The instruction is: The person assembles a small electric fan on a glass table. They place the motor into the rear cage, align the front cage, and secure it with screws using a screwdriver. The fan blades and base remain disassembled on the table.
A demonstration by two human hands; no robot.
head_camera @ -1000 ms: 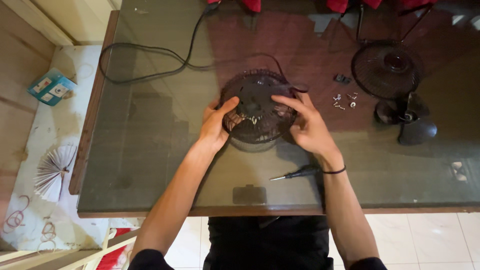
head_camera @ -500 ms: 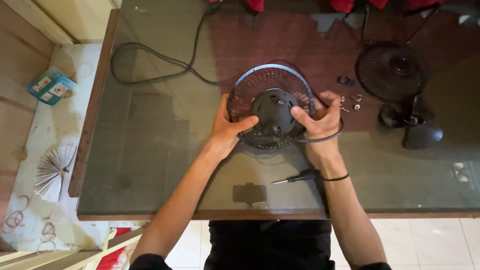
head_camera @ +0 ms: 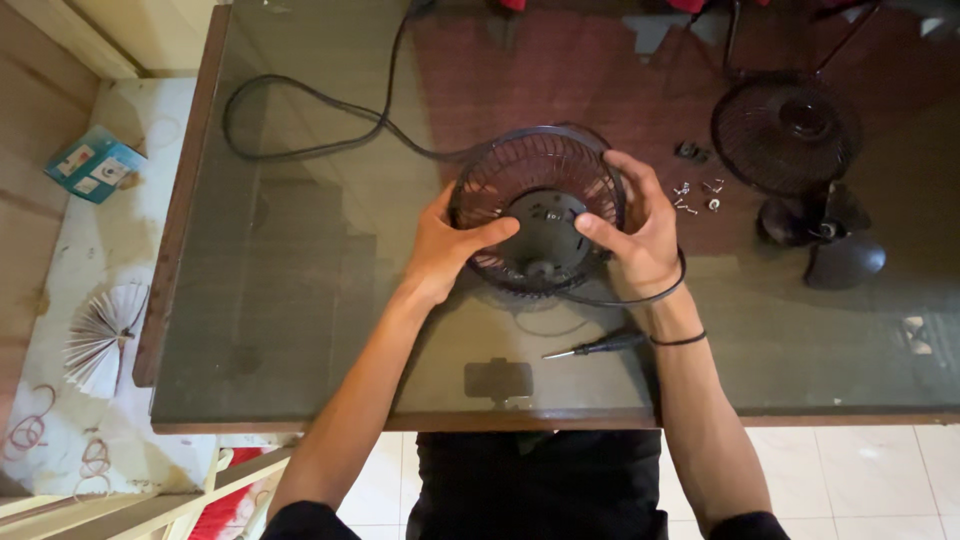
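A glass-topped table (head_camera: 300, 300) fills most of the frame, and at its centre sits a round black fan cage with its motor housing (head_camera: 540, 212), a black power cord (head_camera: 300, 150) trailing from it toward the upper left. The left hand (head_camera: 445, 245) and the right hand (head_camera: 635, 230) both clasp the cage by its rim, thumbs pressed toward the hub. Toward the right lie a second grille (head_camera: 785, 135), a fan blade (head_camera: 825, 245), small screws (head_camera: 695, 197), and, lower centre, a screwdriver (head_camera: 595, 347).

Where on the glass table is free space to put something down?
The glass table is bare on the left, between the power cord and the near edge. The right side is crowded: screws, front grille, fan blade. A screwdriver lies by the right hand.
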